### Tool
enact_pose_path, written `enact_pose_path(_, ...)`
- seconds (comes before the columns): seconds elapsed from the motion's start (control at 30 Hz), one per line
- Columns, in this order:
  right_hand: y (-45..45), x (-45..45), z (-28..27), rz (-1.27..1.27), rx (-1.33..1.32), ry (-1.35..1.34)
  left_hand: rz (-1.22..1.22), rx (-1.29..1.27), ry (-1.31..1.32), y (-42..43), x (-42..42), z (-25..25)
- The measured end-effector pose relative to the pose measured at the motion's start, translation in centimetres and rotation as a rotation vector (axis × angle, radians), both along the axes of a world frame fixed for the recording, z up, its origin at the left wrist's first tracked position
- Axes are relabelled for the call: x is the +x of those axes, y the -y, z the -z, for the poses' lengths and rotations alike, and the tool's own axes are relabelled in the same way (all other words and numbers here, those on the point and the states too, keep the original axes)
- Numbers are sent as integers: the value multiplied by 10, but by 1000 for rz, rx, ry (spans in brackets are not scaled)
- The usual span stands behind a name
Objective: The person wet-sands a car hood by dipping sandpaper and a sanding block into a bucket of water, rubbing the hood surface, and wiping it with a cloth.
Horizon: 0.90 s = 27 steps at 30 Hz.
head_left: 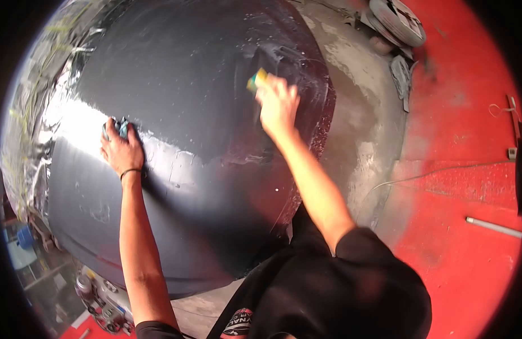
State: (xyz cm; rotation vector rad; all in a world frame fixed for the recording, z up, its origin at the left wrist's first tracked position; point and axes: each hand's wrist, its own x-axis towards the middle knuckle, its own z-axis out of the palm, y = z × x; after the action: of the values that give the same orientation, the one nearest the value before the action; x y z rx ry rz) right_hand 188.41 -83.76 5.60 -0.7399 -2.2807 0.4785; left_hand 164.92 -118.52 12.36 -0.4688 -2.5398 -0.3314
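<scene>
A large dark grey car hood, wet with drops and streaks, spreads out in front of me. My left hand rests on its left part, fingers curled over a crumpled bluish cloth beside a bright reflection. Toward the hood's right side, my right hand grips a small yellow and green sponge against the surface. The right hand is slightly blurred, and its fingers partly cover the sponge.
Crumpled clear plastic film borders the hood on the left. A wet concrete floor lies to the right, beside a red wall. A whitish wheel-like round object is at upper right. Machinery stands at lower left.
</scene>
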Motion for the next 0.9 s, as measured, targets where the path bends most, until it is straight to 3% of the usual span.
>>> enact_pose_path(0.07, 48, 56, 9, -55, -75, -28, 14, 5, 25, -1, 1, -2)
enact_pose_path(0.13, 35, 66, 7, -148, -9, -8, 17, 14, 38, -2, 2, -4)
enact_pose_path(0.33, -131, -49, 5, 154, -86, -23, 26, -7, 46, 1, -7, -1)
enact_pose_path(0.43, -112, -35, 17, 168, -106, -45, -9, -27, 70, 6, -1, -4)
enact_pose_path(0.57, -28, 55, 32, 23, -60, -53, 11, -12, 54, 2, 0, -3)
enact_pose_path(0.77, -163, -16, 35, 186, -82, -59, 23, -52, 10, 5, -6, 0)
enact_pose_path(0.9, -149, -3, 39, 203, -109, -60, 27, -50, 10, 9, -8, 0)
